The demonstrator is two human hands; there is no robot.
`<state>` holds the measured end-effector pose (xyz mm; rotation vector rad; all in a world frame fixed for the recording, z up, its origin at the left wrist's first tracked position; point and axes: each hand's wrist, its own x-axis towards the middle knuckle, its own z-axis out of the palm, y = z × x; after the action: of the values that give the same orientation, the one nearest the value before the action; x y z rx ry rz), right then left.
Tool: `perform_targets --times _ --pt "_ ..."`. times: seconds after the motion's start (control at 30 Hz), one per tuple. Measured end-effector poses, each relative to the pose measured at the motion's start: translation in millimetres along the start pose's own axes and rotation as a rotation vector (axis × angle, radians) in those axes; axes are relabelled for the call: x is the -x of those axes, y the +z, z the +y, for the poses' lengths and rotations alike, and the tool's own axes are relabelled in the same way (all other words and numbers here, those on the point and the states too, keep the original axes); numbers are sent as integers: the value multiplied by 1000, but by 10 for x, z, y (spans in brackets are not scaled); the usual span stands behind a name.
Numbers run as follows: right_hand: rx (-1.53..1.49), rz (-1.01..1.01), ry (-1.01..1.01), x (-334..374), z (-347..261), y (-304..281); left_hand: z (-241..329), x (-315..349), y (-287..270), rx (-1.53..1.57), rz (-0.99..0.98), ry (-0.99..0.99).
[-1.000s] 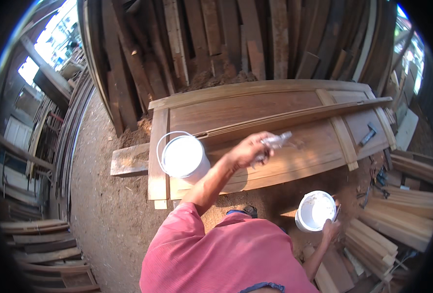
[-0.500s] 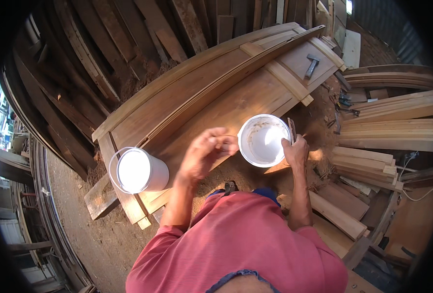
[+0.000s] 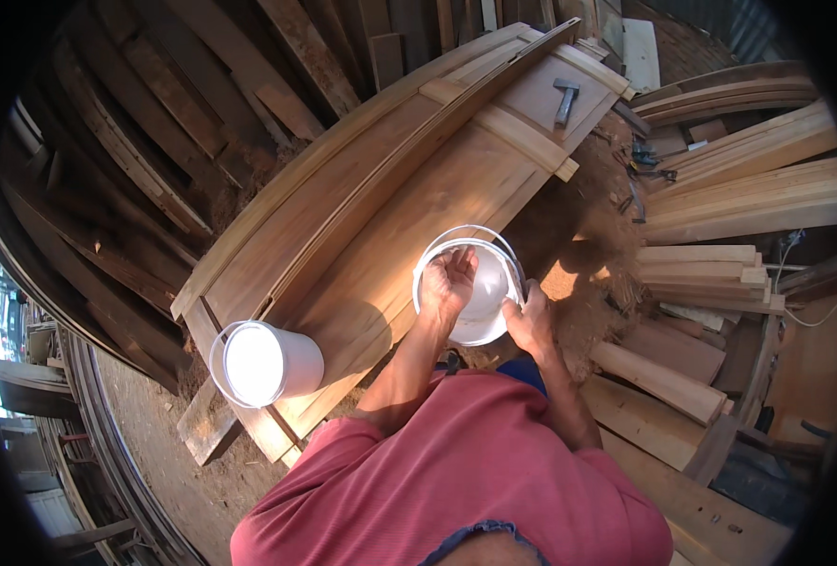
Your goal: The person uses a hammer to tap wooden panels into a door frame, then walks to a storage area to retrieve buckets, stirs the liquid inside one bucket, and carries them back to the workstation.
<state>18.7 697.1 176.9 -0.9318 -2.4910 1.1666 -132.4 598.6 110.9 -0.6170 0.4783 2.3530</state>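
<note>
White bucket (image 3: 480, 302) — round, wire-handled — left hand (image 3: 449, 281) inside.

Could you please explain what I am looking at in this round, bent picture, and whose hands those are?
This comes from a wide fisheye camera worn on a person's head, looking down, so straight boards bend near the rim. The red shirt at the bottom is the wearer's own, and both forearms rise from it. The left hand reaches into a white bucket; what it does inside cannot be seen. The right hand grips the bucket's near rim. The bucket is held beside a long wooden panel that lies flat. A second white bucket stands on the panel's near end, and a hammer lies on its far end. Stacks of planks lie to the right, with sawdust on the ground.
</note>
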Motion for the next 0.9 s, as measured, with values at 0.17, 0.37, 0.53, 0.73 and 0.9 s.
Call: perform_targets --times 0.17,0.37,0.53,0.73,0.9 --pt "-46 -18 14 -85 66 76 81 152 277 -124 80 1" --pt "-59 -6 -3 -178 -123 56 186 184 284 -292 42 48" --pt "-133 89 100 -376 99 10 207 721 604 -524 -358 -26" --pt "-68 102 115 -507 202 -115 1520 1294 112 -681 -347 481" --pt "-240 159 -33 -609 472 -250 2913 2260 -71 -1162 368 1427"
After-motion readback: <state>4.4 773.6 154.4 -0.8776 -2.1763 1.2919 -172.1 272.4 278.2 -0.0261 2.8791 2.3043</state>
